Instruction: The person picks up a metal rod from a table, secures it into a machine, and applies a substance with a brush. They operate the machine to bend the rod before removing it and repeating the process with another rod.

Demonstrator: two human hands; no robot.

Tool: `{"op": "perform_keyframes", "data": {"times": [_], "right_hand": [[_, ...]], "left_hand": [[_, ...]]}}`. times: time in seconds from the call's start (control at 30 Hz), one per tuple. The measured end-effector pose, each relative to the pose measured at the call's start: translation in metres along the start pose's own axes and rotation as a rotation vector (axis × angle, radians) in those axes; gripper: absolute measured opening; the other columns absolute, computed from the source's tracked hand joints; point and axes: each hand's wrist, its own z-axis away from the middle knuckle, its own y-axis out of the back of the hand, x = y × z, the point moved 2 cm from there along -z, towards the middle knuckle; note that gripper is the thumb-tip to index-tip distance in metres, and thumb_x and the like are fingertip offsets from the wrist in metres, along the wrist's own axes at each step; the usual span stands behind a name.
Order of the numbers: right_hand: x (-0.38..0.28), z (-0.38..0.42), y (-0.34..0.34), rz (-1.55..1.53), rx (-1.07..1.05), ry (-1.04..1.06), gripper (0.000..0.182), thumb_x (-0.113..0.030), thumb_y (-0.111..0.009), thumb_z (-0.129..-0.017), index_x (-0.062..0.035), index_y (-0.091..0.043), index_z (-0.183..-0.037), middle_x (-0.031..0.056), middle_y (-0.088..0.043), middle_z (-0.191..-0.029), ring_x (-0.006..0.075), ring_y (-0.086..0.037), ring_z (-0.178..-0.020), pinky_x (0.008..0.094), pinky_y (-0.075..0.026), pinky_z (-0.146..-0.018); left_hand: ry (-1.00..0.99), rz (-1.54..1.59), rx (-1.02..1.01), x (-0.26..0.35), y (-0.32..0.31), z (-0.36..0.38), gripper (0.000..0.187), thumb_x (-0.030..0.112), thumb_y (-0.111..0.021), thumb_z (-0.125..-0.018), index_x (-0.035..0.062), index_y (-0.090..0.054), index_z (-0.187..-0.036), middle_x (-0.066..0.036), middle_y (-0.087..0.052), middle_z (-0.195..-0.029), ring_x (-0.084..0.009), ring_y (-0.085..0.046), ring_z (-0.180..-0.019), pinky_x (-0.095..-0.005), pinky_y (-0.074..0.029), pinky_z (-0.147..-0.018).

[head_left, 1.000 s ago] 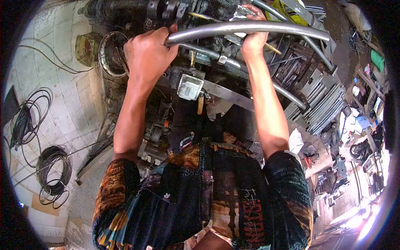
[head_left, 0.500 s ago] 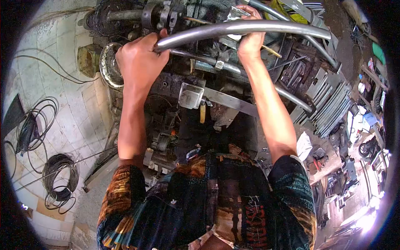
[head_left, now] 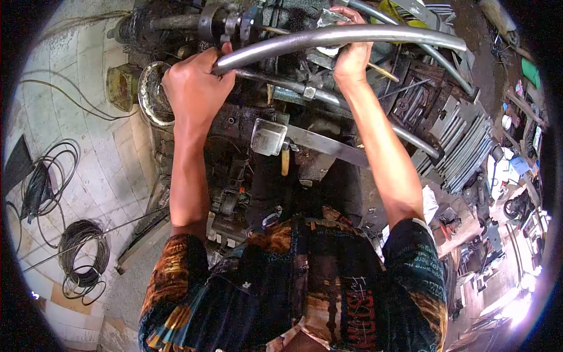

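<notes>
A long, slightly bent metal pipe [head_left: 281,51] runs across the top of the head view, raised above a machine. My left hand [head_left: 196,76] is closed round its left end, thumb up. Farther along, my right hand [head_left: 354,56] cups the pipe from beneath, its fingers curled up behind the far side. A crumpled silvery sheet [head_left: 329,23] shows beside those fingers, partly covered by the pipe; I cannot make out what it is. Below the pipe lies a dark machine bed with a second metal rod [head_left: 275,81] carrying a nut [head_left: 309,92].
A square metal tray [head_left: 270,138] and a wooden handle [head_left: 285,162] sit near my body. Several cut rods [head_left: 469,149] are stacked at right. A round metal rim [head_left: 153,97] stands left of my hand. Wire coils [head_left: 85,249] lie on the tiled floor.
The pipe's left end has shifted slightly left and down with my left hand. My right hand stays nearly where it was.
</notes>
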Motion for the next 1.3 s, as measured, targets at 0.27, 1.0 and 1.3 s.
{"op": "perform_keyframes", "data": {"times": [0.27, 1.0, 1.3], "right_hand": [[0.000, 0.007, 0.004, -0.016, -0.012, 0.006, 0.032, -0.031, -0.047, -0.094, -0.0028, -0.053, -0.079, 0.0163, -0.064, -0.109, 0.0228, -0.059, -0.099, 0.0337, -0.044, -0.087], [-0.024, 0.007, -0.014, 0.207, -0.065, 0.122, 0.029, -0.027, -0.047, -0.091, -0.0014, -0.060, -0.094, 0.0143, -0.063, -0.114, 0.0231, -0.058, -0.106, 0.0337, -0.042, -0.093], [-0.026, 0.004, -0.009, 0.238, -0.141, 0.073, 0.036, -0.020, -0.047, -0.087, 0.0062, -0.062, -0.107, 0.0148, -0.063, -0.114, 0.0206, -0.062, -0.100, 0.0302, -0.049, -0.085]], "left_hand": [[-0.010, -0.033, -0.005, 0.010, 0.007, -0.007, 0.034, 0.028, -0.070, -0.081, 0.0071, -0.057, -0.058, -0.011, -0.057, -0.055, -0.0316, -0.056, -0.046, -0.0392, -0.042, -0.044], [-0.005, 0.013, 0.102, -0.002, -0.002, -0.001, 0.031, 0.017, -0.071, -0.077, 0.0066, -0.051, -0.055, -0.008, -0.052, -0.051, -0.0286, -0.051, -0.042, -0.0362, -0.040, -0.042], [-0.033, -0.042, 0.208, 0.002, -0.005, 0.002, 0.029, 0.011, -0.070, -0.071, 0.0096, -0.048, -0.053, -0.006, -0.047, -0.049, -0.0244, -0.047, -0.040, -0.0343, -0.037, -0.041]]}}
